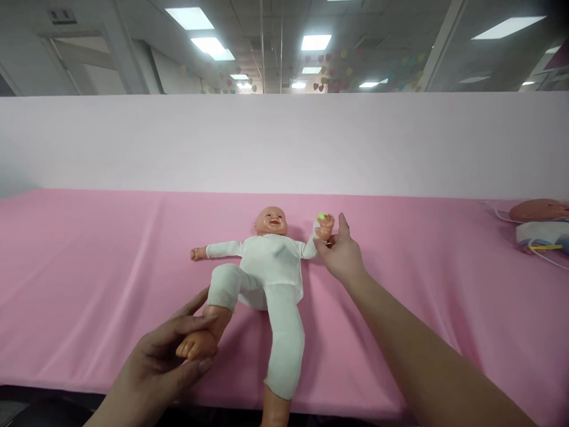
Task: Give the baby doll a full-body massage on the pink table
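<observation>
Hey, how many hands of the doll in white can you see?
2: one doll hand outstretched at picture left, the other doll hand raised beside the person's right hand.

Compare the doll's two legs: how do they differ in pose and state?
The picture-left leg bends at the knee; the picture-right leg is almost straight. The left hand grips the first leg's foot; no hand holds the second leg. Both are white above and bare below.

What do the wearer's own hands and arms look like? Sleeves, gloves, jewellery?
Left hand and right hand: human, five-fingered, no gloves. Right forearm: no sleeve in frame. No watch, bracelet, rings, cables or markings visible. Left forearm is mostly cut off.
</observation>
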A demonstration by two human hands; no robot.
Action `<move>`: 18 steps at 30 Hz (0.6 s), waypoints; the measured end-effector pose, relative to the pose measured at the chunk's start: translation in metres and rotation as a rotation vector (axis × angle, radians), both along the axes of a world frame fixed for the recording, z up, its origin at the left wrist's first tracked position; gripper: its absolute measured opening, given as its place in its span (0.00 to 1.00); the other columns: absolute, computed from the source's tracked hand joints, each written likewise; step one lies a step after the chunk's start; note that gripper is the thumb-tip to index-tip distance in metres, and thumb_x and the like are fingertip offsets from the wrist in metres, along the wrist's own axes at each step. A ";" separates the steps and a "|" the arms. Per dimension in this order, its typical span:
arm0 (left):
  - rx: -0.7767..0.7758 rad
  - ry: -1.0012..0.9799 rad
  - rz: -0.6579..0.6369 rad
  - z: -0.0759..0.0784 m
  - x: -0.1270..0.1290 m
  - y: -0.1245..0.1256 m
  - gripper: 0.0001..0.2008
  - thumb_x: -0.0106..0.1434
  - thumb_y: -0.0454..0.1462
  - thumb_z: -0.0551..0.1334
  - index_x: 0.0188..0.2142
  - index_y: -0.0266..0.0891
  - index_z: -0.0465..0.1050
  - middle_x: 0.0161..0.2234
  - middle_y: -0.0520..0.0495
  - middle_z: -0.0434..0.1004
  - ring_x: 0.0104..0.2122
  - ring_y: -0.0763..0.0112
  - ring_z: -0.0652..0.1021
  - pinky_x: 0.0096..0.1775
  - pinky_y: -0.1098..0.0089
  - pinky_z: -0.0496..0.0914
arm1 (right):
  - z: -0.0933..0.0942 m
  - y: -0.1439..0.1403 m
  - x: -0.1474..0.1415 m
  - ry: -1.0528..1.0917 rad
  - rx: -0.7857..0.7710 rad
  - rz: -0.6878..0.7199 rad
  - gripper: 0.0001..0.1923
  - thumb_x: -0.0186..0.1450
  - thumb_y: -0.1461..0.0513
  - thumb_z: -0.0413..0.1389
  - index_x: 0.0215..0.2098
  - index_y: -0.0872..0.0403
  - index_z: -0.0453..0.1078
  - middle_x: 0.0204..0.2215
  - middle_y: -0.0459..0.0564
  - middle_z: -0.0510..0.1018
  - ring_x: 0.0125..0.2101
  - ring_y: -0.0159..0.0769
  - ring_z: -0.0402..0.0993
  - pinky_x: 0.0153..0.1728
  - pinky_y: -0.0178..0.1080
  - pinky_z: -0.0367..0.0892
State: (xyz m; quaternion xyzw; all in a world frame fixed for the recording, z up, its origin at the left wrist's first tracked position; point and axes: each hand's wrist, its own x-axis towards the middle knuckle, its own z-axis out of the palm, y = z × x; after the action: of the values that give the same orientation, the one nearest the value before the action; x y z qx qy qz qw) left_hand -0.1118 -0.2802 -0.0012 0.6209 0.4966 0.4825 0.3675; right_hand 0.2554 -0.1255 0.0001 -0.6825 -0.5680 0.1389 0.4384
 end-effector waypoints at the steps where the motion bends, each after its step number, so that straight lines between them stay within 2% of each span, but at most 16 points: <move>1: 0.003 -0.034 -0.029 0.003 0.004 0.007 0.20 0.57 0.41 0.76 0.50 0.53 0.84 0.70 0.45 0.66 0.69 0.41 0.66 0.61 0.49 0.71 | 0.002 -0.003 -0.007 -0.023 0.053 0.035 0.49 0.66 0.52 0.61 0.77 0.52 0.43 0.37 0.48 0.84 0.38 0.46 0.81 0.37 0.43 0.73; 3: 0.008 -0.078 -0.068 0.009 0.014 0.021 0.20 0.57 0.39 0.76 0.50 0.52 0.84 0.67 0.43 0.71 0.71 0.43 0.62 0.63 0.48 0.68 | 0.002 -0.009 -0.019 -0.088 0.144 0.133 0.38 0.66 0.53 0.61 0.71 0.50 0.58 0.41 0.49 0.84 0.39 0.44 0.80 0.40 0.43 0.73; 5: 0.000 -0.082 -0.063 0.015 0.023 0.034 0.20 0.57 0.39 0.76 0.50 0.51 0.84 0.64 0.42 0.76 0.72 0.45 0.59 0.65 0.47 0.65 | -0.001 -0.012 -0.030 -0.190 0.215 0.251 0.23 0.66 0.55 0.61 0.59 0.49 0.70 0.42 0.50 0.83 0.40 0.44 0.79 0.41 0.44 0.72; 7: -0.034 -0.068 -0.041 0.021 0.033 0.044 0.22 0.57 0.40 0.76 0.52 0.49 0.84 0.61 0.41 0.79 0.73 0.45 0.58 0.67 0.47 0.63 | -0.006 -0.013 -0.038 -0.308 0.281 0.344 0.13 0.67 0.59 0.61 0.50 0.49 0.75 0.41 0.50 0.82 0.41 0.44 0.77 0.43 0.45 0.72; 8: -0.056 -0.064 -0.032 0.024 0.038 0.049 0.23 0.56 0.40 0.76 0.52 0.47 0.84 0.59 0.41 0.80 0.72 0.44 0.59 0.67 0.46 0.64 | -0.009 -0.013 -0.042 -0.368 0.312 0.381 0.11 0.66 0.61 0.61 0.48 0.49 0.76 0.41 0.50 0.82 0.42 0.45 0.76 0.45 0.45 0.71; 10: -0.098 -0.074 -0.025 0.029 0.048 0.058 0.25 0.55 0.41 0.77 0.53 0.44 0.83 0.58 0.39 0.81 0.71 0.41 0.62 0.64 0.47 0.68 | -0.015 -0.011 -0.047 -0.485 0.371 0.439 0.13 0.67 0.65 0.59 0.49 0.49 0.78 0.42 0.51 0.81 0.45 0.46 0.74 0.48 0.46 0.71; 13: -0.126 -0.112 -0.032 0.034 0.059 0.067 0.26 0.53 0.43 0.78 0.52 0.42 0.83 0.63 0.36 0.76 0.67 0.38 0.69 0.58 0.48 0.75 | -0.021 -0.010 -0.052 -0.613 0.427 0.485 0.18 0.69 0.67 0.57 0.55 0.49 0.78 0.44 0.53 0.80 0.47 0.48 0.72 0.51 0.49 0.70; 15: -0.114 -0.104 -0.021 0.035 0.062 0.069 0.26 0.52 0.44 0.78 0.51 0.42 0.84 0.65 0.36 0.74 0.67 0.38 0.69 0.58 0.48 0.75 | -0.023 -0.009 -0.052 -0.611 0.431 0.485 0.19 0.69 0.67 0.56 0.56 0.50 0.78 0.44 0.54 0.80 0.47 0.48 0.72 0.51 0.50 0.71; 18: -0.036 -0.043 0.018 0.029 0.056 0.062 0.24 0.53 0.42 0.77 0.50 0.44 0.84 0.64 0.39 0.75 0.71 0.40 0.62 0.63 0.47 0.70 | -0.023 -0.008 -0.047 -0.474 0.420 0.480 0.19 0.66 0.68 0.59 0.53 0.49 0.78 0.45 0.53 0.80 0.48 0.48 0.73 0.51 0.50 0.72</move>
State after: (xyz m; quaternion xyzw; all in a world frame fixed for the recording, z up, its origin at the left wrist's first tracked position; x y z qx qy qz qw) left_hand -0.0560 -0.2186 0.0281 0.5992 0.5026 0.4902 0.3848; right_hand 0.2084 -0.1333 -0.0231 -0.4389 -0.8130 -0.0433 0.3802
